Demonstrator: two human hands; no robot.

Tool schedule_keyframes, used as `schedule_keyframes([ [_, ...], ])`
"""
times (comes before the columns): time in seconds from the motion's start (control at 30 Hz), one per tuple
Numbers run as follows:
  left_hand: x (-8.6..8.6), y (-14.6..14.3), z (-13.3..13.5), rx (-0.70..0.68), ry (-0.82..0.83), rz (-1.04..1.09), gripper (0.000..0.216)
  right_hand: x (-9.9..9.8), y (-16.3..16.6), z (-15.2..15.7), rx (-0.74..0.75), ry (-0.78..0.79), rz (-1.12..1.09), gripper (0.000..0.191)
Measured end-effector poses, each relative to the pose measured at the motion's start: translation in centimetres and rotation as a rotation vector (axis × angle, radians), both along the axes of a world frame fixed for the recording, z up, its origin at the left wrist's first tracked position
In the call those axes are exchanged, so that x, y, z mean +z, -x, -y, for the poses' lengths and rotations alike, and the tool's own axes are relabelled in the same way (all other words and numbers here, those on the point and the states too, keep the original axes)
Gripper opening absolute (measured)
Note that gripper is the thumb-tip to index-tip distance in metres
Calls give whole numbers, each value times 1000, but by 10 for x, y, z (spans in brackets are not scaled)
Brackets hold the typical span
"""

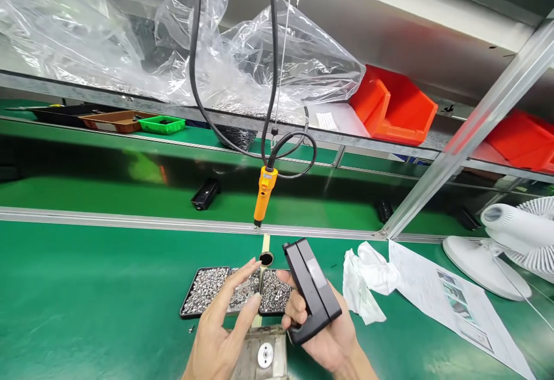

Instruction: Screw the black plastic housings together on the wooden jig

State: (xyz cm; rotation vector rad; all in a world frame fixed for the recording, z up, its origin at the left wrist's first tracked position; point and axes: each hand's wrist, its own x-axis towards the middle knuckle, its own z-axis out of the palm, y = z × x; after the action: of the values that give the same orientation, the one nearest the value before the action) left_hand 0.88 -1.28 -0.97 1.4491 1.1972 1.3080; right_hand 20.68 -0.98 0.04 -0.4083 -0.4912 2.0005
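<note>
My right hand point(331, 334) grips a black plastic housing point(309, 287), a boxy part with a seam along its length and a slot near its lower end. To its left, my left hand point(220, 322) holds nothing visible, its thumb and forefinger apart. The forefinger tip is close to a round, dark disc with a gold rim point(266, 259); whether they touch I cannot tell. Behind the fingers are black trays of small metal parts point(205, 292), partly hidden. Below the hands sits a worn metal block point(277, 362) bearing a round silvery disc with holes point(265, 356).
An orange electric screwdriver point(265, 195) hangs on a cable above the trays. White cloth point(370, 279) and a printed sheet point(459, 305) lie to the right, near a white fan point(511, 253). The shelf above carries plastic bags point(294, 56) and a red bin point(393, 105).
</note>
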Motion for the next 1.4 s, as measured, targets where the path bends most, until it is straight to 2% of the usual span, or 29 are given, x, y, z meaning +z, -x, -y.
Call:
schedule_keyframes([
  [0.23,-10,3,-2,-44,25,-31,39,-3,0,1,43,17,-91,60],
  [0.47,5,-5,3,-133,1,-98,42,-8,1,3,56,-9,-65,67],
  [0.53,11,-9,5,-167,8,-92,50,-11,2,2,56,-18,-21,67],
  [0.67,17,-21,3,-219,82,-85,93,-18,1,3,66,22,47,55],
  [0.73,18,-26,-1,-255,121,-69,103,-22,-1,3,94,43,71,53],
  [0.8,20,-29,-5,-264,150,-40,90,-25,-2,3,153,41,100,58],
  [0.9,23,-29,-11,-227,169,3,59,-25,-4,4,241,36,89,69],
  [0.97,26,-27,-14,-217,190,37,50,-25,-4,3,282,41,47,77],
  [1.1,31,-21,-16,-250,262,87,53,-21,-3,2,348,43,-15,95],
  [1.2,33,-17,-17,-267,295,141,57,-13,-2,2,355,35,-25,102],
  [1.3,35,-14,-22,-185,359,262,63,2,-2,4,262,19,41,98],
  [1.4,38,-10,-28,-88,403,388,73,15,-3,10,68,-74,182,82],
])
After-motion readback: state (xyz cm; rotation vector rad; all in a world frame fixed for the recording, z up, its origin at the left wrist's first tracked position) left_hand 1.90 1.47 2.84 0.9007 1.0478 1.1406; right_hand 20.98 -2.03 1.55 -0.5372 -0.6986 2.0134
